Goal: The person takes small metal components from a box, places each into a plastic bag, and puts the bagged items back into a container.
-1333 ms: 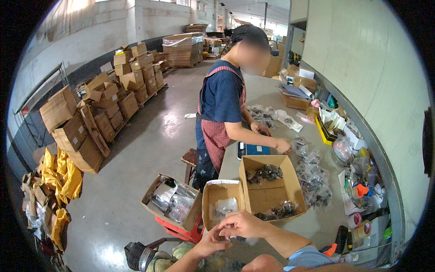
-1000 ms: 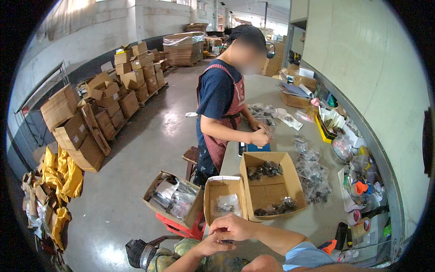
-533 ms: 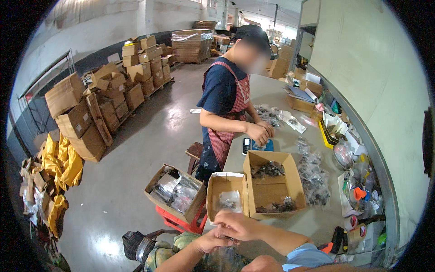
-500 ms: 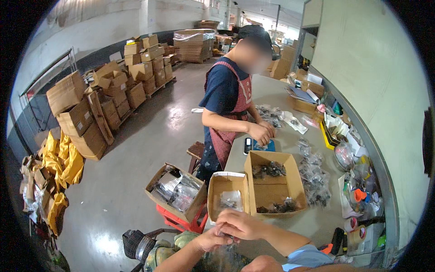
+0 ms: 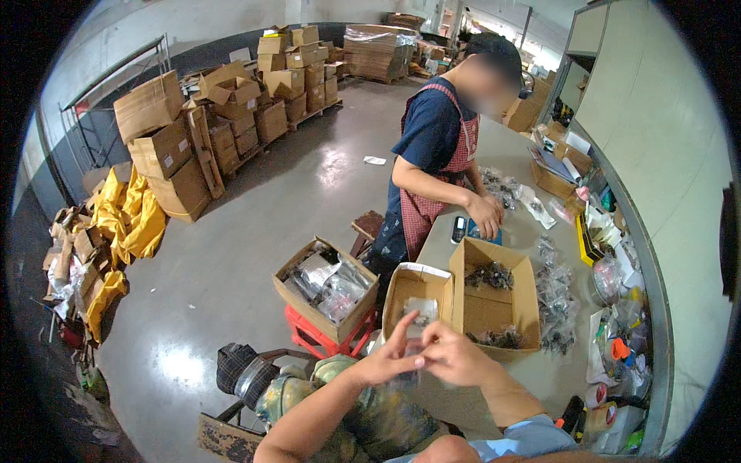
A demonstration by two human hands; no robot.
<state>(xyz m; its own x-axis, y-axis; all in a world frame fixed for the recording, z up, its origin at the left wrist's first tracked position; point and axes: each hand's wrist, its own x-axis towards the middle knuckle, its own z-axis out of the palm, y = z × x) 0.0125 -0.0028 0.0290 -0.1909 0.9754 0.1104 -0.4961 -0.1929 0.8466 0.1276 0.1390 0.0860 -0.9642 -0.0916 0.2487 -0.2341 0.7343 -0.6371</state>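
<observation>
My left hand (image 5: 387, 363) is raised at the lower middle, open, its index finger and thumb stretched apart. Close beside it, my right hand (image 5: 457, 356) is closed in a pinch. Between and just under the hands hangs a small clear plastic bag (image 5: 407, 376), partly hidden and blurred; it appears to be in the right hand's fingers. Beyond the hands stands a small carton (image 5: 418, 285) with clear bags in it. Right of that is a larger carton (image 5: 494, 301) holding small dark parts in two heaps.
An open carton of packed bags (image 5: 324, 289) sits on a red stool (image 5: 309, 332). Bagged dark parts (image 5: 556, 309) line the table's right side, near tape rolls (image 5: 598, 393). Across the table, a co-worker in a checked apron (image 5: 455, 147) handles something over a blue pad (image 5: 490, 234).
My hands have risen, and my left fingers have spread away from the right hand. The view has shifted, moving the scene rightward. One of the co-worker's hands has moved back from the blue pad.
</observation>
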